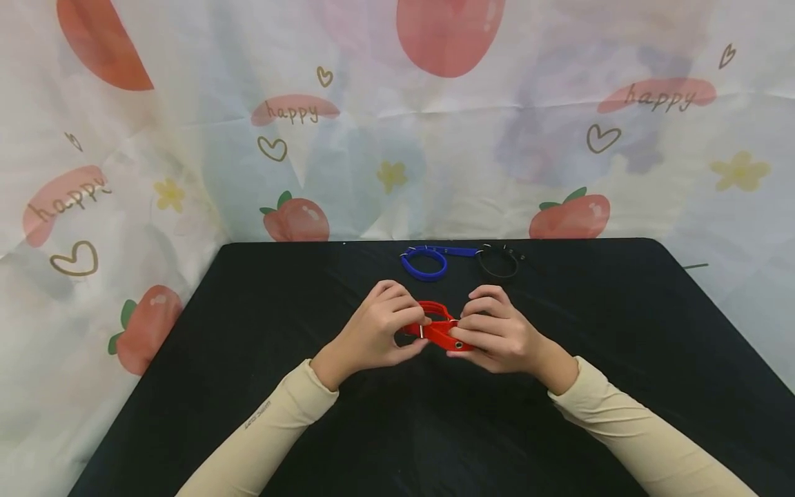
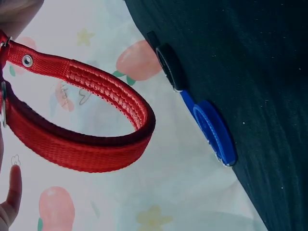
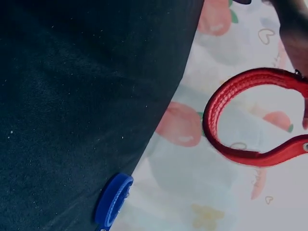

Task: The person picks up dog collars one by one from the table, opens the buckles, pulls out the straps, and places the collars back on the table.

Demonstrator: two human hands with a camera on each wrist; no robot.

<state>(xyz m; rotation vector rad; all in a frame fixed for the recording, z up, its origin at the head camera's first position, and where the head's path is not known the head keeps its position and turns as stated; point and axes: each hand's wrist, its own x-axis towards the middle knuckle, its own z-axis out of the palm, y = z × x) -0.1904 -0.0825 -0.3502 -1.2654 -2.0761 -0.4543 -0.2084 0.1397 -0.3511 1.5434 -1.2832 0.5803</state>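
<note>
A red collar (image 1: 442, 337) with metal eyelets and silver-coloured hardware is held up over the black table between both hands. My left hand (image 1: 386, 324) pinches it near a metal loop, thumb below and fingers above. On the other side, my right hand (image 1: 502, 333) grips the strap beside an eyelet. The collar curves into a loop, its padded band filling much of the left wrist view (image 2: 86, 155). In the right wrist view the same red collar (image 3: 240, 155) hangs as a loop, with its hardware end cut off by the frame.
Near the table's back edge lie a blue collar (image 1: 424, 276) and a black collar (image 1: 497, 277), close together, with a blue strap (image 1: 461, 252) between them. The table (image 1: 267, 310) is covered in black. Behind it hangs a printed cloth (image 1: 459, 159).
</note>
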